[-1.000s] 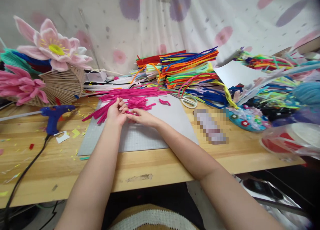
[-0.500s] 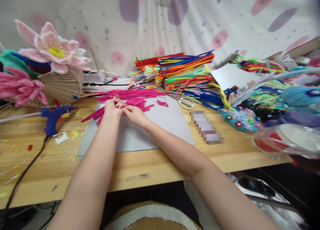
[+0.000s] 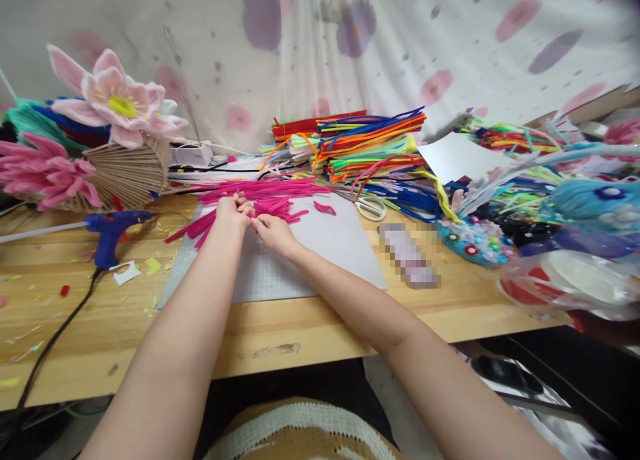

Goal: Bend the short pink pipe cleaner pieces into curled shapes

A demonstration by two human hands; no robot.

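Note:
Over the far left part of the grey cutting mat (image 3: 340, 253), my two hands meet. My left hand (image 3: 237, 211) is closed with its fingers curled, and my right hand (image 3: 273, 235) pinches close against its fingertips. A small bit of magenta pipe cleaner (image 3: 251, 215) shows between them; most of it is hidden by the fingers. Behind and beside the hands lies a pile of loose magenta pipe cleaners (image 3: 285, 188). To the right on the mat rests one magenta piece bent into a narrow closed loop (image 3: 325, 208).
A blue glue gun (image 3: 111, 233) with its cord lies left, among yellow scraps. Scissors (image 3: 370, 209) rest past the mat. Bundles of coloured pipe cleaners (image 3: 370, 140) are stacked behind. Pink fuzzy flowers (image 3: 120, 103) stand at the left, and a plastic-wrapped roll (image 3: 575, 280) at the right.
Both hands stay together, shifted very slightly right in the picture as the camera view moves a little. A speck of magenta now shows between the fingertips.

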